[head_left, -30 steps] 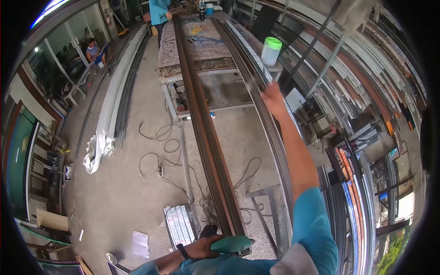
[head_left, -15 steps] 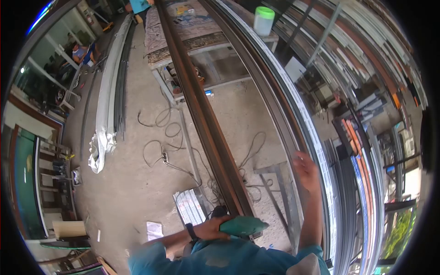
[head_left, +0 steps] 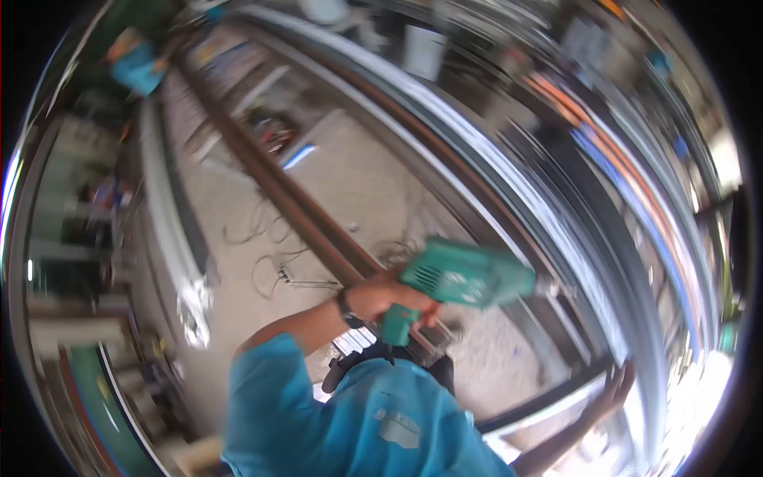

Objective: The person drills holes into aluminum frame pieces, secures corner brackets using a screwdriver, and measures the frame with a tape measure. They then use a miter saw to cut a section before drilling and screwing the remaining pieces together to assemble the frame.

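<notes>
My left hand (head_left: 385, 298), with a dark band on its wrist, is wrapped round the handle of a green power drill (head_left: 469, 274). The drill is held across the front of my body, its chuck (head_left: 556, 288) pointing right toward the long profiles. Below and to the right, my right hand (head_left: 614, 387) is stretched out with nothing visible in it. It is beside the dark and grey profiles (head_left: 588, 262); blur hides whether it touches them. A long brown metal profile (head_left: 306, 215) runs away from me beneath the drill.
White-faced profiles (head_left: 477, 143) lie lengthwise to the right of the brown one. Cables (head_left: 274, 274) coil on the concrete floor. Wrapped lengths (head_left: 171, 207) lie at left. Another person in a blue shirt (head_left: 139, 70) is at the far upper left.
The view has swung to the right and is blurred. My left hand has raised the drill from my waist and turned it rightward. My right hand has moved lower and farther right.
</notes>
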The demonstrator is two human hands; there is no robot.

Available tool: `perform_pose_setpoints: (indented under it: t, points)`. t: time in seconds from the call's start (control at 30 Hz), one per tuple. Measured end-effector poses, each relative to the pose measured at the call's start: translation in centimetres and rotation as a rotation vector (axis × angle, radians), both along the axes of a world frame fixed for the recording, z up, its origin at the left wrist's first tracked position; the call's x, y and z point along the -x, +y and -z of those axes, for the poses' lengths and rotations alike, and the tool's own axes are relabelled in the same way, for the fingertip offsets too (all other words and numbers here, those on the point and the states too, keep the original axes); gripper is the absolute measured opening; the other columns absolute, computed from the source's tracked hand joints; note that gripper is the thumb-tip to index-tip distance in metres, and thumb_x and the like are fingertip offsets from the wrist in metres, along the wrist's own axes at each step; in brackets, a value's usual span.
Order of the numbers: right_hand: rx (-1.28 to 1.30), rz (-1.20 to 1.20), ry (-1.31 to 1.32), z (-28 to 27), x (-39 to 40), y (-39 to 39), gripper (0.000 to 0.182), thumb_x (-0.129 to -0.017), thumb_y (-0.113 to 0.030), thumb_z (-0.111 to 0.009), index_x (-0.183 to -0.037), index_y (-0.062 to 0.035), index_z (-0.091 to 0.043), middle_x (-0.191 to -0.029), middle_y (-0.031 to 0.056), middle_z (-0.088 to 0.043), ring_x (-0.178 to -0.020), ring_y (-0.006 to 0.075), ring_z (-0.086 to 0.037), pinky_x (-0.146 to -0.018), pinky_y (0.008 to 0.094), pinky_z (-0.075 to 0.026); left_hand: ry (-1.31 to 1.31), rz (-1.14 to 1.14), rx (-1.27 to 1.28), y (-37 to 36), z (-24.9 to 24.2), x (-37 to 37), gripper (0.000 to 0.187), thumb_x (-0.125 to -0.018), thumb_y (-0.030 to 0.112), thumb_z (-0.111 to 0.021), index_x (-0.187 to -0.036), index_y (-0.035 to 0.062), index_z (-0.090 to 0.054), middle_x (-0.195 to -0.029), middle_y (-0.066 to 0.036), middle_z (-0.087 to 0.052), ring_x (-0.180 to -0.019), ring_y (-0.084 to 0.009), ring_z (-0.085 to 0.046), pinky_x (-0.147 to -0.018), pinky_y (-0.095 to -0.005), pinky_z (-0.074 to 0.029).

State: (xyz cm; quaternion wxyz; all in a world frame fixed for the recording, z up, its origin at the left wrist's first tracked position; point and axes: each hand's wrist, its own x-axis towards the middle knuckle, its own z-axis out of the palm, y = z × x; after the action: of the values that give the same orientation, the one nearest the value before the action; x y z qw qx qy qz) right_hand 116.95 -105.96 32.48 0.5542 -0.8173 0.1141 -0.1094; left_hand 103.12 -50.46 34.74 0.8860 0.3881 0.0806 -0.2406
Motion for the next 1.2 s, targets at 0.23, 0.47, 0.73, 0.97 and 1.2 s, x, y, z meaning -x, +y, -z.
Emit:
perform_pose_setpoints:
  t: [0.23,0.47,0.73,0.97,1.2]
  points:
    - [-0.011,0.342,-0.155,-0.6,5.8,-6.0,0.04,-0.105,-0.027,-0.061,-0.138,-0.0032,-0.058,-0.13,0.0079,-0.063,-0.111,0.0151,-0.063,-0.091,0.0307,-0.053,0.024,0.066,0.107,-7.9,-0.4,-4.9,0.079,-0.091,0.061,-0.067,-0.133,-0.0044,-0.051,-0.108,-0.015,-0.062,-0.089,-0.0258,-0.064,-0.066,-0.0349,-0.055]
    - [-0.457,0.599,0.053,3.6,6.2,-9.3,0.052,-0.106,-0.038,-0.057,-0.14,0.0003,-0.049,-0.131,0.0181,-0.058,-0.12,0.0278,-0.061,-0.097,0.0424,-0.054,0.134,0.199,0.027,-17.5,3.0,-9.2,0.067,-0.096,0.053,-0.064,-0.128,-0.0037,-0.054,-0.103,-0.015,-0.063,-0.086,-0.0236,-0.064,-0.065,-0.0317,-0.057]
    - [-1.006,0.276,0.032,8.5,2.5,-8.0,0.047,-0.106,-0.048,-0.053,-0.129,-0.0072,-0.057,-0.116,0.0073,-0.065,-0.113,0.0231,-0.062,-0.097,0.0398,-0.05,0.117,0.35,0.133,-20.6,6.6,-15.4,0.068,-0.093,0.052,-0.069,-0.129,-0.0036,-0.055,-0.102,-0.016,-0.065,-0.084,-0.0255,-0.067,-0.063,-0.033,-0.057]
    - [-0.989,0.046,0.006,8.5,-0.4,-6.5,0.061,-0.105,-0.047,-0.052,-0.149,-0.0051,-0.045,-0.144,0.0133,-0.056,-0.133,0.0277,-0.054,-0.109,0.0422,-0.044,0.219,0.367,0.201,-21.4,9.3,-16.6,0.069,-0.09,0.046,-0.075,-0.132,-0.0045,-0.053,-0.104,-0.019,-0.065,-0.086,-0.0271,-0.068,-0.065,-0.0348,-0.057]
    - [-0.977,-0.006,-0.071,10.2,-2.4,-6.2,0.091,-0.085,-0.041,-0.079,-0.153,0.002,-0.036,-0.144,0.0219,-0.054,-0.132,0.0327,-0.056,-0.112,0.0456,-0.046,0.295,0.338,0.212,-21.5,9.1,-16.1,0.069,-0.091,0.039,-0.077,-0.138,-0.004,-0.049,-0.108,-0.023,-0.065,-0.09,-0.0337,-0.069,-0.067,-0.0393,-0.06]
